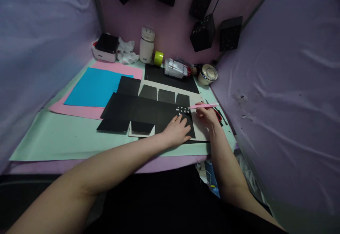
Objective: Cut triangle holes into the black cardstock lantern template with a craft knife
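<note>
A flat black card sheet (140, 108) with fold-out tabs (166, 95) lies across the table. Near its right end is a cluster of small triangular cut-outs (182, 110), through which a pale surface shows. My left hand (177, 131) rests flat on the card just below these cut-outs, its fingers spread. In my right hand (207, 117) a slim pink craft knife (205, 106) is pinched, its tip pointing left at the cut-outs' right edge. Whether the blade touches the card is too small to tell. Under the card, a whitish board (200, 129) sticks out on the right.
Blue paper (92, 89) overlaps pink paper (79, 112) at left. Red-handled scissors (217, 114) and black scraps lie right of my right hand. A white bottle (147, 46), yellow-green tape roll (158, 58) and lidded cup (208, 74) stand behind. Black boxes (203, 34) hang above.
</note>
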`<state>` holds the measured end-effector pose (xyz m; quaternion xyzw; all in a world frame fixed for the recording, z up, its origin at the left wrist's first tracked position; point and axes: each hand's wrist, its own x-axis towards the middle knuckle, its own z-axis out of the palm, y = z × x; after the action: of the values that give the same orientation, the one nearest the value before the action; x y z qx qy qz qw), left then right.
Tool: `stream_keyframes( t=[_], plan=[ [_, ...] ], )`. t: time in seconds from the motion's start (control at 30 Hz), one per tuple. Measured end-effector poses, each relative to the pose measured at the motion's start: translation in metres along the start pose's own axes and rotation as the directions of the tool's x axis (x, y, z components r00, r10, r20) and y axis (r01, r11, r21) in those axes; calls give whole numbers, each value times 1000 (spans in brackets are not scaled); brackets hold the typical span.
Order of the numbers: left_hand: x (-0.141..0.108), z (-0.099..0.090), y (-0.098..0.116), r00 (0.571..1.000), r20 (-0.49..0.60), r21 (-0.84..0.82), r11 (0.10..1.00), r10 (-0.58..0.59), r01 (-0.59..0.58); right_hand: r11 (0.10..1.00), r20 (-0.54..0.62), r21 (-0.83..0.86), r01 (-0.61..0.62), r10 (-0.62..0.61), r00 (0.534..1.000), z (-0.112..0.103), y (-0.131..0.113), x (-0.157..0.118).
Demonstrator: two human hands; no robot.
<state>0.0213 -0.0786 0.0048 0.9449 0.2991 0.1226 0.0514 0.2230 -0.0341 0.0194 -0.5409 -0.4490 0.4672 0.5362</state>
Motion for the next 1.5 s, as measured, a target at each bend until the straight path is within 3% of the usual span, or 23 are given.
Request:
stream_keyframes(
  t=[0.23,1.1,1.5],
  plan=[
    [0,1,0,1000,-22,-7,1000,-1,1,961,-19,-261,95,-104,994,1,16,-6],
    [-1,0,1,1000,-12,-14,1000,0,0,909,88,-382,168,-145,985,3,18,-1],
    [0,0,1,999,-34,16,1000,-7,7,895,83,-396,205,-187,979,4,21,5]
  ],
)
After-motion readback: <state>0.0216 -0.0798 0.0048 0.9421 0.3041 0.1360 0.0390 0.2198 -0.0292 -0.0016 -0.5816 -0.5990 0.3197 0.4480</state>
